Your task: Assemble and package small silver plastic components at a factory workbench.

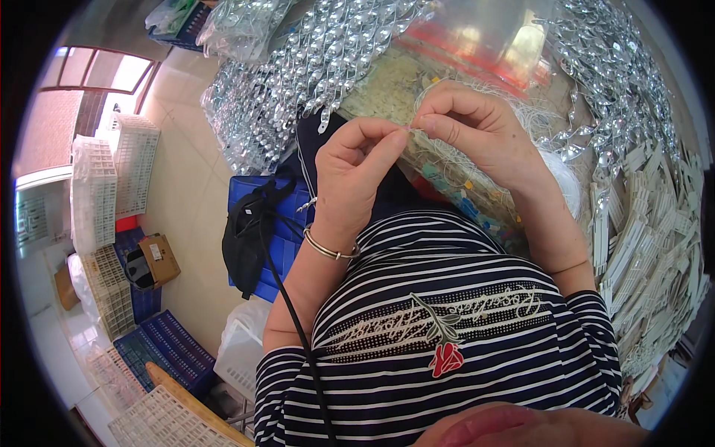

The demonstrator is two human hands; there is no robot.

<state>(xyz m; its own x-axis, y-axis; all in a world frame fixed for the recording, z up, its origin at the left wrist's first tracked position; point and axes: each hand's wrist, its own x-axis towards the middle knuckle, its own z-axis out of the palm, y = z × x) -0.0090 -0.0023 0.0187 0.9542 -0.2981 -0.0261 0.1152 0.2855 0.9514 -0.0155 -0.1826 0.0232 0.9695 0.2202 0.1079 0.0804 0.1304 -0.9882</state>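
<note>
My left hand [354,165] and my right hand [480,130] meet in front of my chest, each with thumb and forefinger pinched. Their fingertips come together over a tiny bit of something too small to name. Loose white thread [456,154] runs in a tangle beneath and around my right hand, above the worn, patchy tabletop [383,80]. Just beyond my left hand, strands of shiny silver beads [324,56] hang over the table's near left edge. A bangle circles my left wrist.
More silver strands [614,67] and a pile of pale flat strips [644,246] lie at the right. A clear plastic bag with red edges [484,37] is at the back. Left are a blue stool with a black bag [249,231], stacked crates [164,350] and a cardboard box [160,259].
</note>
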